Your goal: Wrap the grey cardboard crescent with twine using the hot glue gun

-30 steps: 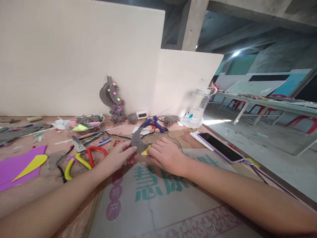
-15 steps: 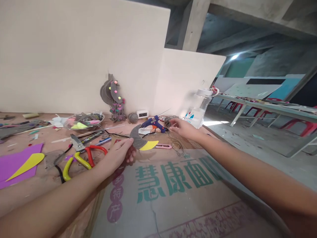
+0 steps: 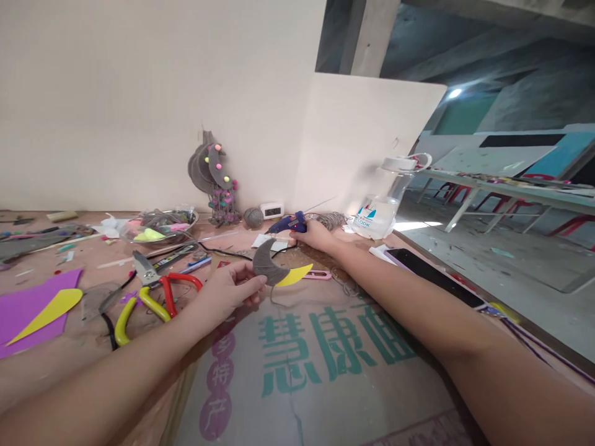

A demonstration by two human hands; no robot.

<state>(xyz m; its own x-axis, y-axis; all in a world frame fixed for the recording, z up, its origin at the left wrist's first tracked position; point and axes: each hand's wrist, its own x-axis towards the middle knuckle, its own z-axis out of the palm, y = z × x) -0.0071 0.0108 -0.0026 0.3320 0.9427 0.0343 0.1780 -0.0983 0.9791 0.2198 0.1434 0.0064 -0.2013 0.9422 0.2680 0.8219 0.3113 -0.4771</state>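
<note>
Pinched in my left hand (image 3: 235,286) is a crescent moon (image 3: 269,265), mostly wrapped in grey yarn, with a bare yellow tip pointing right. A loose strand of yarn trails below it. My right hand (image 3: 312,235) reaches to the back of the table and is closed on the handle of a blue glue gun (image 3: 289,224). The gun's nozzle points left above a small white paper (image 3: 270,243). Just behind the moon's yellow tip lies a pink craft knife (image 3: 318,275). A bundle of grey yarn (image 3: 331,219) is beyond my right hand.
Red-and-yellow pliers (image 3: 158,297) and purple sheet (image 3: 37,310) with a yellow cutout lie left. A decorated moon hanging (image 3: 214,173) stands against the white board. A water bottle (image 3: 381,198) and phone (image 3: 434,277) are right; a printed plastic sheet (image 3: 260,402) covers the front.
My right hand has moved from beside the yarn bundle to the glue gun and taken hold of it. The moon in my left hand has shifted slightly right; the phone has come into view.
</note>
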